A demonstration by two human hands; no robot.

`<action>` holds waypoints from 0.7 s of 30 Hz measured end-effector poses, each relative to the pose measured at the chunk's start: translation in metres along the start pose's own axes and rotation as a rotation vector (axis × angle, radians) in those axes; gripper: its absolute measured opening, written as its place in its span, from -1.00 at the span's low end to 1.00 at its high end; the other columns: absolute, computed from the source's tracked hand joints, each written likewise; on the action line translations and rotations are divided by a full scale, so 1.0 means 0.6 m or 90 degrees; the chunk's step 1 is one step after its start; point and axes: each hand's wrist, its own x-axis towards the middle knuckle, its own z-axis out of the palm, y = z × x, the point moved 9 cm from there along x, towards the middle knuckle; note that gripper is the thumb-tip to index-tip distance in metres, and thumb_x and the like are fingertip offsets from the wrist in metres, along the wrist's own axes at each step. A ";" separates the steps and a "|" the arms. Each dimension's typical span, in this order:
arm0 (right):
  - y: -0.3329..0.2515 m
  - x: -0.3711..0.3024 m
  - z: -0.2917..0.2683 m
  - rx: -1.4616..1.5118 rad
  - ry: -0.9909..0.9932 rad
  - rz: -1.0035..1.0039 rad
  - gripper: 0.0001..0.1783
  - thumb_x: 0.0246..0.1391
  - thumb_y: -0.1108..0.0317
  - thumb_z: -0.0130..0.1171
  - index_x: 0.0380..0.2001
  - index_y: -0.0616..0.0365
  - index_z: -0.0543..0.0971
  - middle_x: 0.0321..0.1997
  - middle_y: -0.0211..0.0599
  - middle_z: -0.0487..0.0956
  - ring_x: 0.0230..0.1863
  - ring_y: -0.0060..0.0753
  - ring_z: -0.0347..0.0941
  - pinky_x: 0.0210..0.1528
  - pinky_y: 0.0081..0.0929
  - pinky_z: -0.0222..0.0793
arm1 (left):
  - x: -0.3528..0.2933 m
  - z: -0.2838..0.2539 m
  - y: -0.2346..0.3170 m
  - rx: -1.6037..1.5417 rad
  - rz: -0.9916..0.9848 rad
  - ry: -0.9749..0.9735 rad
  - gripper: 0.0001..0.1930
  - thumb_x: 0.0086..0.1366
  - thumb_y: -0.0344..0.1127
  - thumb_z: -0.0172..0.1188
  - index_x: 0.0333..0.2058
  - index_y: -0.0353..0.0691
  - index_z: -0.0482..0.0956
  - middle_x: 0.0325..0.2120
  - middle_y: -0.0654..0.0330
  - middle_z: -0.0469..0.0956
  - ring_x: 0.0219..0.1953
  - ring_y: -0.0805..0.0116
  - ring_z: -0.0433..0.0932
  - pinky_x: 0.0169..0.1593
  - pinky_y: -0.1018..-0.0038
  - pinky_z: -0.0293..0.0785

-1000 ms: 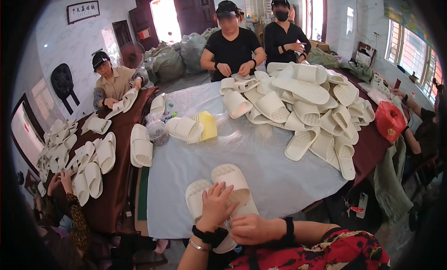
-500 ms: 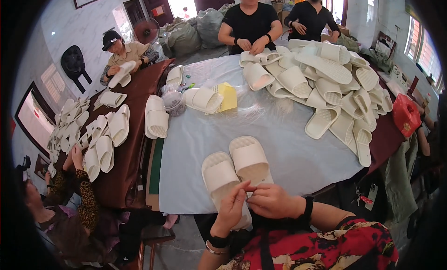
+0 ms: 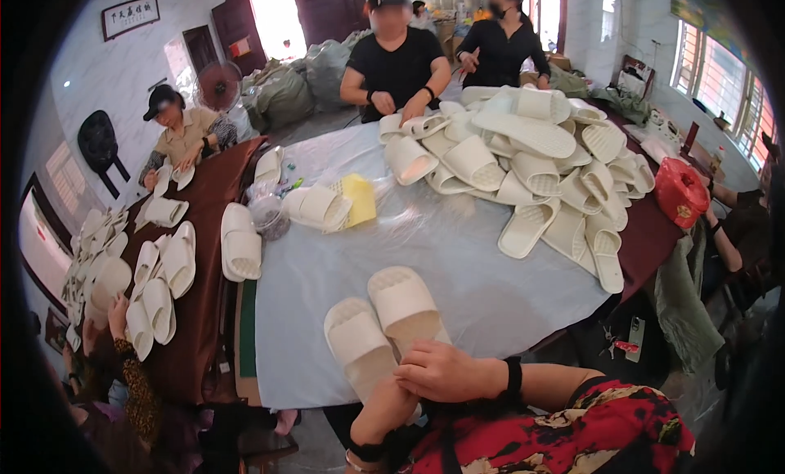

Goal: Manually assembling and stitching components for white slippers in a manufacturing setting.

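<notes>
Two cream slippers lie side by side in front of me, toes pointing away: the left slipper (image 3: 360,347) and the right slipper (image 3: 407,302). Over their heel ends my hands meet. My right hand (image 3: 446,370) is closed, its curled fingers lying across the fingers of my left hand (image 3: 386,408). The left hand looks closed too, its fingertips covered by the right. Whatever is pinched between them is hidden. Both wrists wear black bands.
A big heap of cream slippers (image 3: 523,151) covers the far right. A yellow card (image 3: 358,201), more slippers and a clear tub (image 3: 270,215) stand far left on the pale sheet (image 3: 311,274). People work around; a brown-covered table (image 3: 204,310) holds slippers at left.
My right hand has closed over my left, covering the fingertips that showed before. The view has shifted, moving the scene leftward. At left, a co-worker has lowered the slippers to the table.
</notes>
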 end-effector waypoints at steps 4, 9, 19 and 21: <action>0.040 -0.036 0.012 -0.025 -0.086 0.171 -0.86 0.02 0.31 0.14 -0.46 0.14 0.46 -0.54 -0.19 0.47 -0.52 -0.08 0.47 -0.50 -0.23 0.40 | -0.001 -0.028 0.015 -0.013 0.011 -0.012 -0.79 0.23 -0.28 0.07 -0.32 -0.33 0.53 -0.47 -0.22 0.51 -0.34 -0.20 0.49 -0.32 0.14 0.43; 0.047 -0.052 0.029 0.025 -0.053 0.168 -0.86 0.05 0.30 0.13 -0.43 0.11 0.44 -0.58 -0.20 0.48 -0.58 -0.02 0.46 -0.56 -0.18 0.37 | -0.018 -0.070 0.028 -0.047 -0.019 0.044 -0.81 0.27 -0.35 0.11 -0.25 -0.37 0.55 -0.38 -0.04 0.58 -0.33 0.15 0.55 -0.23 0.37 0.44; 0.067 -0.058 0.024 -0.010 -0.031 0.184 -0.88 0.04 0.31 0.13 -0.43 0.11 0.45 -0.60 -0.21 0.47 -0.58 -0.05 0.46 -0.58 -0.20 0.37 | -0.035 -0.140 -0.026 -0.129 0.007 0.304 -0.91 0.09 -0.43 0.29 -0.45 -0.33 0.61 -0.55 0.12 0.56 -0.49 0.32 0.52 -0.38 0.49 0.40; 0.070 -0.053 0.024 -0.016 -0.028 0.186 -0.88 0.04 0.32 0.13 -0.43 0.11 0.45 -0.60 -0.22 0.47 -0.58 -0.05 0.46 -0.58 -0.20 0.37 | -0.031 -0.135 -0.016 -0.114 0.015 0.278 -0.91 0.09 -0.43 0.28 -0.45 -0.33 0.61 -0.55 0.11 0.56 -0.49 0.32 0.51 -0.38 0.49 0.40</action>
